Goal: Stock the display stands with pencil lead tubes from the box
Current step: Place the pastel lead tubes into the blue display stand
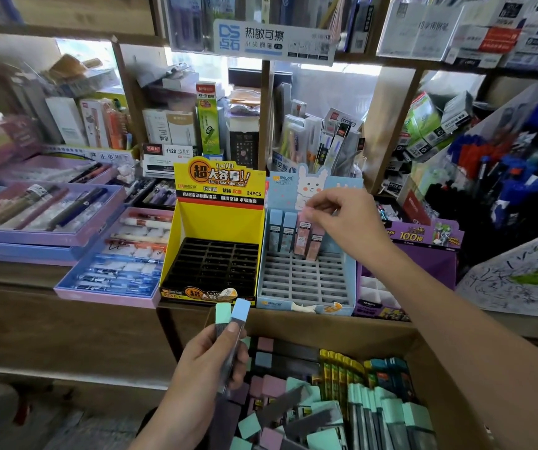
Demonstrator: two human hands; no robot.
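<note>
A light-blue display stand [306,284] with a grey slotted tray holds two blue-capped tubes [282,235] and pink-capped tubes in its back row. My right hand [342,216] pinches the top of a pink-capped lead tube [303,237] standing in that back row. Beside it on the left, the yellow display stand [215,228] has an empty black slotted tray. My left hand [209,368] grips two lead tubes [233,332], one green-capped and one blue-capped, above the cardboard box [430,378] full of lead tubes.
Purple pen trays [108,254] lie left of the yellow stand. A purple stand [423,254] sits right of the blue one. Shelves of boxed stationery rise behind. Pen racks [505,177] stand at the right, with a scribbled test sheet [521,271] below them.
</note>
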